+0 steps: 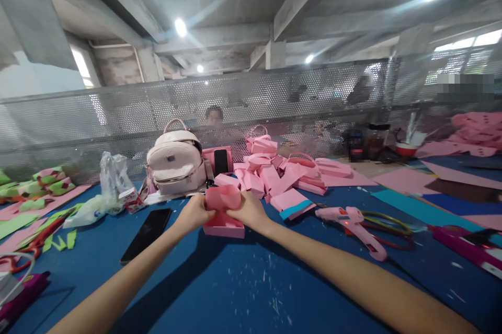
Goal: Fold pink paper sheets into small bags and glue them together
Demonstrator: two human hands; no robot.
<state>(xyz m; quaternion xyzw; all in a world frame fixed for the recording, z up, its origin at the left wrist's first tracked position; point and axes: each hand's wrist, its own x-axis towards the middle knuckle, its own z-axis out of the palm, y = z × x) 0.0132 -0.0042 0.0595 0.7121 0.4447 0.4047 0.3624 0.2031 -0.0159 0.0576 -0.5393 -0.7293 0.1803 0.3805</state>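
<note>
Head view: left hand [195, 214] and right hand [248, 212] each grip clenched on the pink paper box [223, 214], near centre of the blue desk [251, 281]. Judgement: press both sides evenly, base flat on desk. Glue gun [355, 221] lies right.

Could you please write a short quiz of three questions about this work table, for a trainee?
1. True or false: both hands hold the pink paper box.
2. What lies nearer the left hand? A) black phone B) pink glue gun
3. Fill in: behind the box stands a pale pink ____.

Key: 1 true, the right hand grips it too; 2 A; 3 backpack.
</note>
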